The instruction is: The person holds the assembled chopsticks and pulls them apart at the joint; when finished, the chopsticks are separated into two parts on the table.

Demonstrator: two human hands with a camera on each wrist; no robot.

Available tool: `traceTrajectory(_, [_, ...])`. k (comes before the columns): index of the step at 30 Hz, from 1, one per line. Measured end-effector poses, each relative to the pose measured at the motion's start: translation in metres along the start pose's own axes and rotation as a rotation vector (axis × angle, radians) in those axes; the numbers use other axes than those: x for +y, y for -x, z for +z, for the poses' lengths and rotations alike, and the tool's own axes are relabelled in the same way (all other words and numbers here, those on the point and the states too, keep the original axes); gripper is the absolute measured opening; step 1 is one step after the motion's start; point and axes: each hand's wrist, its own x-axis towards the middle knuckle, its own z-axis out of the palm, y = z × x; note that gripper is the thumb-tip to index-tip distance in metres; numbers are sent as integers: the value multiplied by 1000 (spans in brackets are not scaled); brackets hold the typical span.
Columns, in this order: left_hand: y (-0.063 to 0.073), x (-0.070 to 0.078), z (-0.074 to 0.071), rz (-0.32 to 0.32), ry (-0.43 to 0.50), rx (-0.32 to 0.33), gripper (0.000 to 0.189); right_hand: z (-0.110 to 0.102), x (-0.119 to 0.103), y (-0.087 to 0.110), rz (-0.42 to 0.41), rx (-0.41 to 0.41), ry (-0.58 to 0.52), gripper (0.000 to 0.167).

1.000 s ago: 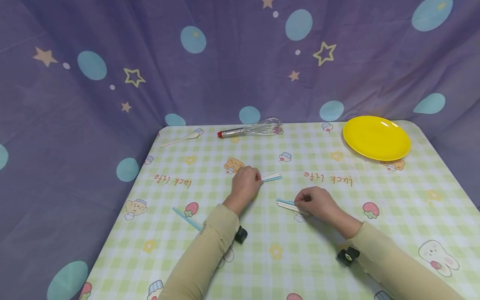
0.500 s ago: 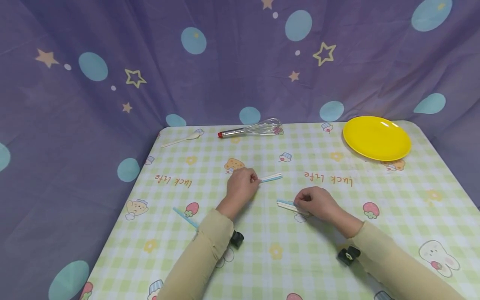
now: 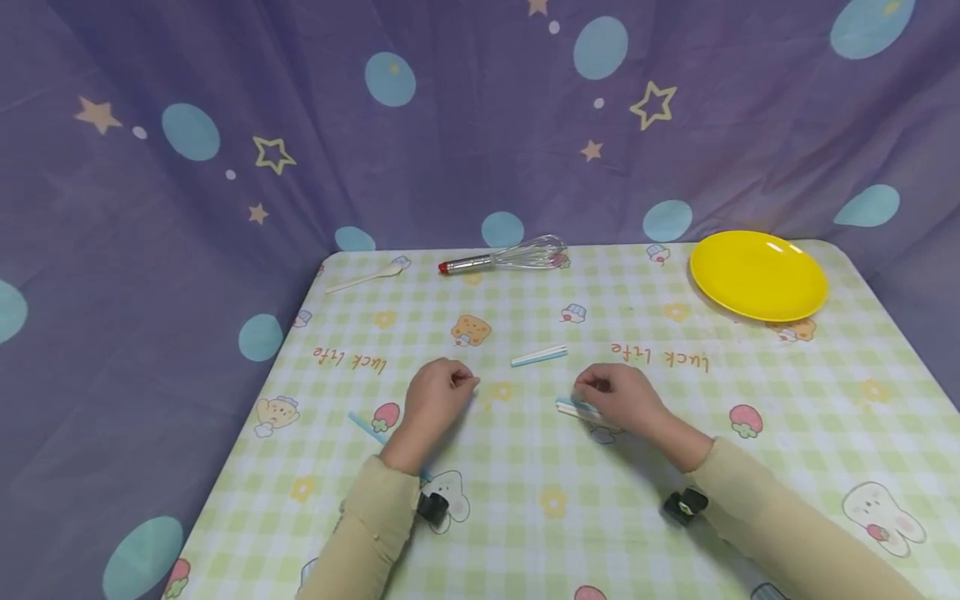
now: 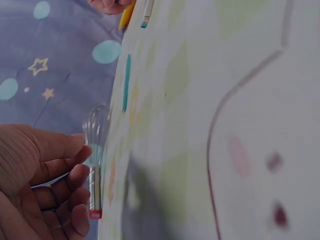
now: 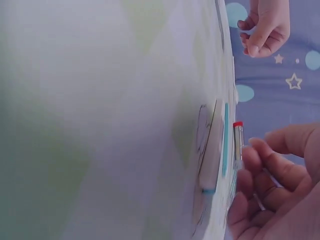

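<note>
In the head view my left hand (image 3: 441,393) hovers over the tablecloth with fingers loosely bent, holding nothing. To its right lies a pair of thin sticks (image 3: 538,356), one white and one blue, side by side. My right hand (image 3: 621,398) is just above a second white-and-blue stick pair (image 3: 576,408) and partly covers its right end. In the right wrist view its curled fingers hold nothing, and a thick white stick (image 5: 212,150) with a blue end rests apart from them on the cloth. A lone blue stick (image 3: 367,427) passes beneath my left forearm.
A whisk (image 3: 502,257) with a red-tipped handle lies along the far edge of the table. Left of it rests a cream-coloured spoon (image 3: 365,277). At the back right sits a yellow plate (image 3: 757,277). A purple curtain (image 3: 450,158) hangs behind the tabletop.
My left hand has let go of the upper stick pair and moved left and nearer to me. The right hand has lifted slightly off the lower pair, which stays in place.
</note>
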Motion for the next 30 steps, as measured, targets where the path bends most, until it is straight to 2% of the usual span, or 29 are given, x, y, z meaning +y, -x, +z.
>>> traceTrajectory(4, [14,-9,-15,7,63,18,7,8,-10,-3,-97,41,-81,11])
traceTrajectory(8, [25,-18,-28,-28,117,26,4,16,-19,-5,-156,18,-165,11])
traceTrajectory(16, [42,-45,-50,-98,177,63,5,36,-38,-8,-191,-104,-243,11])
traceTrajectory(24, [55,-73,-63,-153,196,59,8,58,-55,-9,-248,-208,-290,11])
traceTrajectory(30, [63,-89,-72,-188,163,63,15,75,-67,-8,-274,-323,-299,11])
